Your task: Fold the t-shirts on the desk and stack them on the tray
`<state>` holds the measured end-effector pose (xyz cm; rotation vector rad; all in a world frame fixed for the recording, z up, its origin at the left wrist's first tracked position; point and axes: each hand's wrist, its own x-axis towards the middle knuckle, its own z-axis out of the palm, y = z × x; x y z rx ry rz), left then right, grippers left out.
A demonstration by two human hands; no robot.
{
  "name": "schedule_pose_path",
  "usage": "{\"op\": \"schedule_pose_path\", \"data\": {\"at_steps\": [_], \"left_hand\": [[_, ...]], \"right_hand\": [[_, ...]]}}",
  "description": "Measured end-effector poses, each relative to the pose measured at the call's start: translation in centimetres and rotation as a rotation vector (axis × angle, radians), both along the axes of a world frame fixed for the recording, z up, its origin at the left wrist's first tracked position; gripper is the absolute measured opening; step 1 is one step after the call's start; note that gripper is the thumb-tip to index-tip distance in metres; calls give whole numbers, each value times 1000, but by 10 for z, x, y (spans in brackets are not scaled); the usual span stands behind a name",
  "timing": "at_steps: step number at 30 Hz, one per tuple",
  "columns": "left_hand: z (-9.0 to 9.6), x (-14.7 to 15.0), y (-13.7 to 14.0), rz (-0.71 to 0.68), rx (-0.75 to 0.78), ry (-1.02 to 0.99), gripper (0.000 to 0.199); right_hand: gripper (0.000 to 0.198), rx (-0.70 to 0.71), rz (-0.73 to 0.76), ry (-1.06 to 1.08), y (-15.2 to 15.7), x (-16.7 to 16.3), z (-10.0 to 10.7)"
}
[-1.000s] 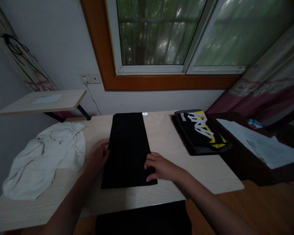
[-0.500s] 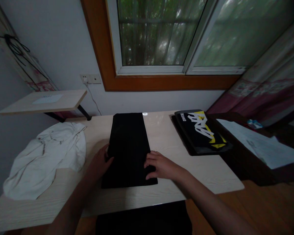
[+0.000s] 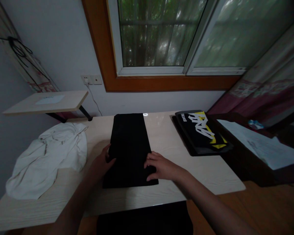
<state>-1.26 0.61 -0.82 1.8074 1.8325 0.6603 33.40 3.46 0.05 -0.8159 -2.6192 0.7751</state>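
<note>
A folded piece of black cloth (image 3: 129, 140) lies flat on the pale table as a long, narrow rectangle. My left hand (image 3: 103, 164) rests along its left edge, the thumb over the cloth and the fingers apart from it. On the opposite edge, my right hand (image 3: 159, 165) touches the fabric with loosely bent fingers, the thumb spread away. Neither hand is closed round the cloth. To the left lies a crumpled white cloth (image 3: 54, 153), apart from my left hand.
At the table's (image 3: 171, 192) right side sits a stack of dark folded garments (image 3: 201, 130) with a white and yellow print on top. A small raised shelf (image 3: 71, 99) stands at the back left. Beyond the right edge lies a white sheet (image 3: 254, 143) on a dark surface.
The whole view has shifted very slightly. My hands and the black cloth keep nearly the same positions; the left thumb lies marginally further over the cloth.
</note>
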Motion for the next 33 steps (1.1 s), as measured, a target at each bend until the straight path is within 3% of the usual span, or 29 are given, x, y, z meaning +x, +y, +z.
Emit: {"op": "schedule_pose_path", "data": {"at_steps": [9, 18, 21, 24, 27, 33], "left_hand": [[-1, -6, -13, 31, 65, -166, 54], [-5, -9, -14, 52, 71, 100, 45], [-4, -5, -15, 99, 53, 116, 43], [-3, -3, -16, 124, 86, 104, 39], [-4, -3, -18, 121, 135, 45, 34], [-3, -6, -18, 202, 212, -123, 38]], "right_hand": [[49, -4, 9, 18, -1, 2, 4], [51, 1, 37, 14, -7, 6, 6], [42, 8, 69, 4, -7, 7, 5], [21, 18, 95, 35, -8, 7, 7], [9, 62, 50, 100, -10, 4, 10], [28, 112, 22, 43, -9, -4, 12]]}}
